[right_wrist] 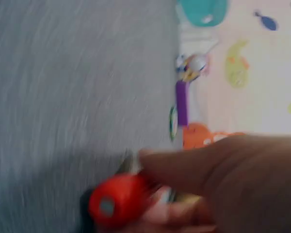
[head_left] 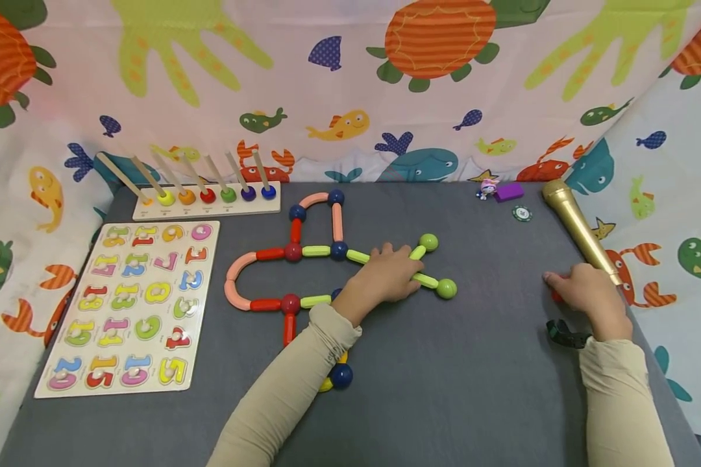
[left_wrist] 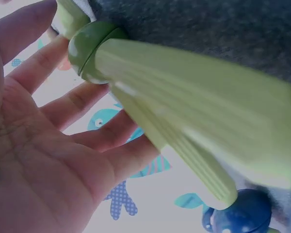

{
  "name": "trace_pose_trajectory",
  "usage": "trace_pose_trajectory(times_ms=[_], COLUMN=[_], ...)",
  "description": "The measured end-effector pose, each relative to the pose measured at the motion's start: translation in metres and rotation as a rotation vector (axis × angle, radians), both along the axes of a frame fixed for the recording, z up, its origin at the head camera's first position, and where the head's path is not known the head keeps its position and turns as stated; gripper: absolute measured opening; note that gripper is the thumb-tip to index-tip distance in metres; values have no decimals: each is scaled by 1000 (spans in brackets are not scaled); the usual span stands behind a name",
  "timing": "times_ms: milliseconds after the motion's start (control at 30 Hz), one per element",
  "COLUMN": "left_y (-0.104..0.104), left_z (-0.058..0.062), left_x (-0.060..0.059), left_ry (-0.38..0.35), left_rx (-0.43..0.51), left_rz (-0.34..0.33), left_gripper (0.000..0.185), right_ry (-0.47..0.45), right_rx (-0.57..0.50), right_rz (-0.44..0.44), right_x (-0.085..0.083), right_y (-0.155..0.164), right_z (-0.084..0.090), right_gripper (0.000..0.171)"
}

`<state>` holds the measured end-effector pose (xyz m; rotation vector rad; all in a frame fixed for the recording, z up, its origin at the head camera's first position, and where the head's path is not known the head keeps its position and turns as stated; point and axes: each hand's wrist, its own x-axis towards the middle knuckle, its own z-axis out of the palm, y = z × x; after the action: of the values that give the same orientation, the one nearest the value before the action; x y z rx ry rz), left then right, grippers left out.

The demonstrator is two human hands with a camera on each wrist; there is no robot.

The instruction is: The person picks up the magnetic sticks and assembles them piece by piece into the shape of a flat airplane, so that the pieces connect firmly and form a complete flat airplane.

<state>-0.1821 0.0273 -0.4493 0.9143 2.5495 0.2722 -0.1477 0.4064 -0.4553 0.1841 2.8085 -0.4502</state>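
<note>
My left hand (head_left: 388, 272) reaches over the green magnetic rods (head_left: 426, 281) of a ball-and-rod figure on the table. In the left wrist view its fingers are spread and fairly straight, with fingertips right at a green ball (left_wrist: 94, 53) where the rods meet. Two more green balls (head_left: 446, 288) cap the rods beyond the hand. At the right, my right hand (head_left: 590, 298) holds a red magnetic rod (right_wrist: 119, 200) with a grey end, blurred in the right wrist view. The left forearm hides part of the figure's lower half.
Left of the figure lie a number puzzle board (head_left: 201, 311) and a peg counting stand (head_left: 210, 206). A gold microphone (head_left: 581, 227) is just behind the right hand, a dark green band (head_left: 566, 335) near its wrist. Farther back are a poker chip (head_left: 522, 213), purple block (head_left: 509, 191) and small figurine (head_left: 487, 189).
</note>
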Motion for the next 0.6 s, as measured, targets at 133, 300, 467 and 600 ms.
trace_pose_trajectory(times_ms=[133,300,467,600], left_y=[3,2,4,6], left_z=[2,-1,-4,-4], left_x=[0,2,2,2], left_ry=[22,67,127,151], left_rx=[-4,-4,-4,-16], left_rz=[-7,3,21,19], left_gripper=[36,34,33,32], right_ry=[36,9,-10,-53], right_rx=[-197,-565,-764,-734], right_rz=[29,-17,-29,75], right_x=[-7,-23,-29,-25], right_y=[-19,-67,-111,-134], right_z=[1,6,1,-7], right_gripper=[50,45,41,34])
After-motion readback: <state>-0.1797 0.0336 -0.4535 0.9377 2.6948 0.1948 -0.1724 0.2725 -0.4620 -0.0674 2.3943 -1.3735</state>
